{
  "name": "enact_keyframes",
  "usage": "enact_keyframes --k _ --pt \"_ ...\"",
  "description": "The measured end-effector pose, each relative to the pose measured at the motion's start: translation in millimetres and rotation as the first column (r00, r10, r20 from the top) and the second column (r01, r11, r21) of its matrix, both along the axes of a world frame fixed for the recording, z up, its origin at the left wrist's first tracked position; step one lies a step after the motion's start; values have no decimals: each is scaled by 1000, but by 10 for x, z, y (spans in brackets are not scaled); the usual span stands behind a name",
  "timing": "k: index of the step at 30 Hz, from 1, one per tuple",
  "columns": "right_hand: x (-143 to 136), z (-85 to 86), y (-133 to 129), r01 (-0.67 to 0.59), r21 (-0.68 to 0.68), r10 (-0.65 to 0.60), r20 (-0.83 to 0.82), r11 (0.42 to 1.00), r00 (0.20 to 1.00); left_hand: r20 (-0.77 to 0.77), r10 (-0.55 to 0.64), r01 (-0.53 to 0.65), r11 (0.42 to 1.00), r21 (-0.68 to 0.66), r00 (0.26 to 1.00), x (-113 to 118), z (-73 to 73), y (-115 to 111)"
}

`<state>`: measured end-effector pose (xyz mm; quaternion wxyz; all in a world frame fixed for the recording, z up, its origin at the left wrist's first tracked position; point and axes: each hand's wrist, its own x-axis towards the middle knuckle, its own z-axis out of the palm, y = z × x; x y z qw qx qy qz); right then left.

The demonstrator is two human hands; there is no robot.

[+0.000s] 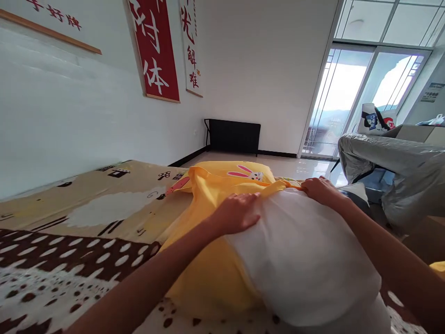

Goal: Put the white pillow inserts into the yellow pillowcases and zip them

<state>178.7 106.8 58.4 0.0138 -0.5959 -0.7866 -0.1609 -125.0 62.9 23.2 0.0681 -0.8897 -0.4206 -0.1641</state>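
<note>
White walls [278,69] w/ a red banner [158,55] on the L, black panel [234,136] low at the back, shiny floor [288,168]. Daylight thru big glass doors [339,99], plastic-wrapped furniture [399,150] on the R.

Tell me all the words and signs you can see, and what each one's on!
"手好牌" in red, on the wide white scroll; the top is cut off.
"附体" in white, on the red scroll; anything higher is cut off.
"光解难" in red, on the narrow white scroll; the small writing beside it is too tiny to read.
The notice on the right wall: too blurred to read.
</note>
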Motion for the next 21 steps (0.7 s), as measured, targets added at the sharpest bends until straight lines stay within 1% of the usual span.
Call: enact_keyframes --k 1,3,6,8,10,11,13,15,17,19,21 --pt "-9 -15 9 -6 0 6 -4 1000 1000 -10 -3 4 1000 12 1000 133 -37 -8" --pt "-17 -21 9 -11 7 12 -10 1000 1000 -7 49 -48 997 59 999 330 -51 57" --pt "-45 -38 -47 -23 17 24 -45 1000 999 37 138 -141 986 89 990 509 18 284" --pt "-95 -94 -129 -68 19 70 -116 998 991 46 168 -172 982 82 985 617 77 434" --pt "-169 -194 -246 -131 37 135 -165 991 977 41 187 -190 979 80 981 742 118 530" --pt "-209 -254 -312 -155 49 161 -162 987 974 37 192 -194 977 83 981 807 128 555" --pt "-286 -381 -436 -174 54 179 -112 983 977 26 185 -187 978 93 982 928 124 565" --pt "-351 -504 -510 -172 32 173 -70 985 982 9 158 -158 982 101 987 1025 93 541" --pt "-420 -630 -512 -196 -10 194 -81 981 978 -16 119 -117 988 99 993 1102 49 508" --pt "-508 -771 -455 -259 -44 253 -111 965 961 -42 85 -81 993 89 996 1173 3 477" --pt "-611 -915 -376 -318 -43 311 -115 947 943 -59 67 -62 995 75 996 1251 -36 450"
